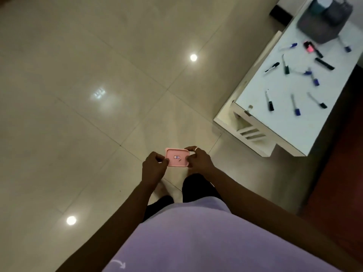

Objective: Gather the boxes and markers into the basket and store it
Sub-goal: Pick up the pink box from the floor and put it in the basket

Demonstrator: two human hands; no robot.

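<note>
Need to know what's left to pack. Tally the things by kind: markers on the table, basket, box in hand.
Markers: 11
Basket: 1
Box: 1
Total: 13

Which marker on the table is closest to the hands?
The black-capped marker by the near corner of the table; every other marker lies farther back.

Floor (98, 55): glossy polished tile
Pink box (177, 157): smooth matt plastic
Table (290, 130): smooth white top
Shirt (196, 242): soft matt cloth
</note>
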